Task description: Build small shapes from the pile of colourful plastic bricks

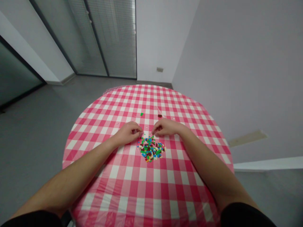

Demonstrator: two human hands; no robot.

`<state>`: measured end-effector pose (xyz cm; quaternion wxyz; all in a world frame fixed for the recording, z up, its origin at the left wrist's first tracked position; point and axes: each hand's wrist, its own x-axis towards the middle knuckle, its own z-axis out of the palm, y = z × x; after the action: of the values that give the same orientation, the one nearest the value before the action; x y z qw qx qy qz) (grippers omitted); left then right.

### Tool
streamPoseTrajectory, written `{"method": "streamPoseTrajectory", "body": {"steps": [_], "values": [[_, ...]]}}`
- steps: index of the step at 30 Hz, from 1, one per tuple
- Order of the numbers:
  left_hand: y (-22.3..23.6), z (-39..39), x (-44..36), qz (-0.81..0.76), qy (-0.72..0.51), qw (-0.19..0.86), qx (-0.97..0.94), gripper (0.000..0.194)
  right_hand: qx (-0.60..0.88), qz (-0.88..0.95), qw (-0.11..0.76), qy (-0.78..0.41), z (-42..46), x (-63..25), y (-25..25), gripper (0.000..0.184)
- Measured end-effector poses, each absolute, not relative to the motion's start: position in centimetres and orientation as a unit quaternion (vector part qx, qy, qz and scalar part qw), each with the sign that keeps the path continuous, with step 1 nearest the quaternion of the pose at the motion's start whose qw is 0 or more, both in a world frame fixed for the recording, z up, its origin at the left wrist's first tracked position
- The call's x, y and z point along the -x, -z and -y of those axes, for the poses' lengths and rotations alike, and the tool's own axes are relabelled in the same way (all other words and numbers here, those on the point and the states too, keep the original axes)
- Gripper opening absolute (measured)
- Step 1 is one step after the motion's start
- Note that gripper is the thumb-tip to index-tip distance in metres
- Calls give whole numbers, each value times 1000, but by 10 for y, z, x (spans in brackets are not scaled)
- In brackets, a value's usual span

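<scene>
A small heap of mixed toy building bricks (151, 149) in green, blue, dark brown, white, red and yellow lies on the red-and-white checked tablecloth (146, 189). At the heap's far left edge is my left hand (129, 132), its fingers curled and thumb and index tips close together. Facing it from the right, my right hand (165, 127) is bent the same way, with its fingertips by the heap's far edge. Whatever may be between the fingertips of either hand is too small to make out. Beyond the hands lie a green piece (141, 114) and a dark brown piece (160, 116).
The round table's far edge (151, 85) stands near a white wall (161, 37) with a socket plate (160, 69). Glass partitions with blinds (115, 41) are at the back left. Grey floor (30, 126) shows at the left.
</scene>
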<state>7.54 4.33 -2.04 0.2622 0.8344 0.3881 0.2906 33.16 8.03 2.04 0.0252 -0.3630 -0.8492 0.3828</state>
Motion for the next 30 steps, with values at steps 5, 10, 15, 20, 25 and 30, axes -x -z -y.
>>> {"method": "streamPoseTrajectory", "body": {"steps": [5,10,15,20,25,30], "values": [[20,-42,-78,-378,-280,268,-841,14,369,858,0,-357,-75,-323,-15,22],[24,-44,-77,-392,-294,268,-829,15,381,853,22,-355,-76,-322,-13,13],[25,-46,-75,-421,-305,248,-817,19,433,827,102,-344,-77,-317,-11,16],[25,-49,-74,-449,-318,220,-805,16,444,839,155,-273,-78,-310,-1,14],[26,-51,-76,-477,-327,188,-793,14,476,835,206,-183,-79,-304,12,16],[27,-53,-78,-486,-329,160,-794,14,487,839,200,-139,-80,-299,15,20]]}}
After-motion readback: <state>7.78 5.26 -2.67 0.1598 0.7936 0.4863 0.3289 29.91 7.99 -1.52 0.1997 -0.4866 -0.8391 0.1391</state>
